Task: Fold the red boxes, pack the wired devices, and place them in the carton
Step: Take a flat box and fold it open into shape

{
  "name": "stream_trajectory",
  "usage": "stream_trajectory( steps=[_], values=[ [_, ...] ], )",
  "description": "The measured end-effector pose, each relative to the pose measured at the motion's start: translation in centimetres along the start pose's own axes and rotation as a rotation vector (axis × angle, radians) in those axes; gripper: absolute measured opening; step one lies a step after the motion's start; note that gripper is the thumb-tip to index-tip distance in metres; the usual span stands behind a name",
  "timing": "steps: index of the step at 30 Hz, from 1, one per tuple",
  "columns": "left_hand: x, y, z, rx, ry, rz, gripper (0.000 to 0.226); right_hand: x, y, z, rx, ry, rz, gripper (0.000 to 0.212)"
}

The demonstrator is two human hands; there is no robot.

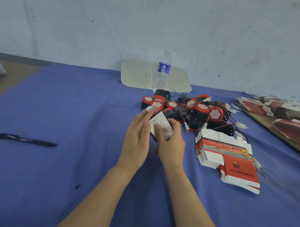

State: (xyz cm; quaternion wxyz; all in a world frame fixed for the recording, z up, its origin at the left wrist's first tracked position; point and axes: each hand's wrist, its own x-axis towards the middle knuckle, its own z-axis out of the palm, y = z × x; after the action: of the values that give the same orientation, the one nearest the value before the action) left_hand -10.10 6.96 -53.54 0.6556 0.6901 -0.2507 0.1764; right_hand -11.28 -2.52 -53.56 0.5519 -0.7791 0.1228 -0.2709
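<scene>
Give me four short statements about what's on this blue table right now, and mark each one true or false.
1. The left hand and the right hand are both on a partly folded box. True.
2. The pen lies right of the hands. False: it lies to their left, on the blue cloth.
3. The water bottle stands upright behind the pile of wired devices. True.
4. The stack of flat red boxes lies left of the hands. False: it lies to their right.

"4" on paper (136, 72), "st" on red box (238, 173)
</scene>
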Motion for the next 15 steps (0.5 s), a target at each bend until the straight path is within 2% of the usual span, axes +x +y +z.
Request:
stream_trajectory(
  steps=[3, 5, 6, 8, 11, 15],
  values=[
    [0.0, 0.0, 0.1, 0.015, -0.008, 0.050, 0.040, -0.1, -0.2, -0.2, 0.001, 0.010, 0.002, 0.030],
    [0.1, -0.1, 0.1, 0.026, 0.010, 0.084, 0.039, -0.2, -0.5, -0.2, 0.122, -0.040, -0.002, 0.028],
    [0.2, -0.3, 0.1, 0.002, 0.033, 0.055, 0.037, -0.2, -0.7, -0.1, 0.212, -0.084, -0.006, 0.028],
    [0.4, -0.5, -0.1, -0.116, 0.094, -0.122, 0.029, -0.3, -1.0, 0.4, 0.306, -0.143, -0.022, 0.028],
    [0.6, -0.9, -0.6, -0.257, 0.153, -0.333, 0.021, -0.2, -0.9, 0.7, 0.253, -0.134, -0.032, 0.027],
    [0.7, -1.2, -0.8, -0.173, 0.097, -0.342, 0.026, -0.1, 0.1, 0.2, 0.050, -0.085, -0.058, 0.040]
  ],
)
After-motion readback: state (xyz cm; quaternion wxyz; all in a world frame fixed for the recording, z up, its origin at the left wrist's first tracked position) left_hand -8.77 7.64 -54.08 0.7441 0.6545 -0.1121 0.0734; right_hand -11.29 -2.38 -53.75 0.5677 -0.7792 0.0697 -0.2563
